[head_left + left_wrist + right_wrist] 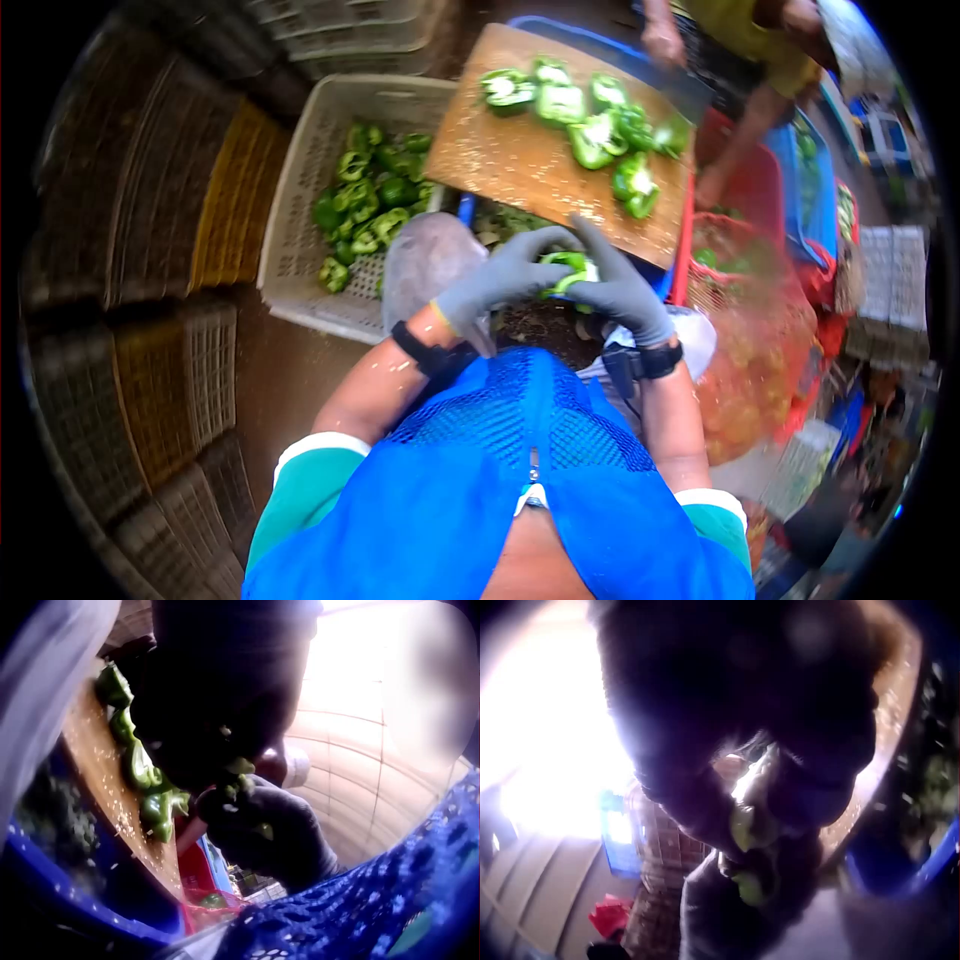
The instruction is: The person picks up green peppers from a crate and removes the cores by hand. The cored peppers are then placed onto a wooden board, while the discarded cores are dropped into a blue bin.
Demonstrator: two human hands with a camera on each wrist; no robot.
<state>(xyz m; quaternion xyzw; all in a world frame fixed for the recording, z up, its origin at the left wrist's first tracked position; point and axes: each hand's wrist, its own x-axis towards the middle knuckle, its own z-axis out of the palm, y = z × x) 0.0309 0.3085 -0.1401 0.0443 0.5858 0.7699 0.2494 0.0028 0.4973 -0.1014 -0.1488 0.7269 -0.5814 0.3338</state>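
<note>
Seed-flecked wooden board (500,150) carries cut peppers (560,104); just at its near edge, gloved left hand (505,278) and right hand (626,294) both pinch one green pepper piece (571,268)!

Over on your left you've got dark brown slatted crates (145,190), stacked high, with a yellow plastic slatted crate (240,190) right beside them! Below, there's a whitish slatted crate (211,365). Swing your eyes to the far right: a person in a yellow top (740,35), a bright blue plastic tub (820,195), a bulging red mesh sack (755,370), and a white plastic crate (893,275) out by the edge!
</note>
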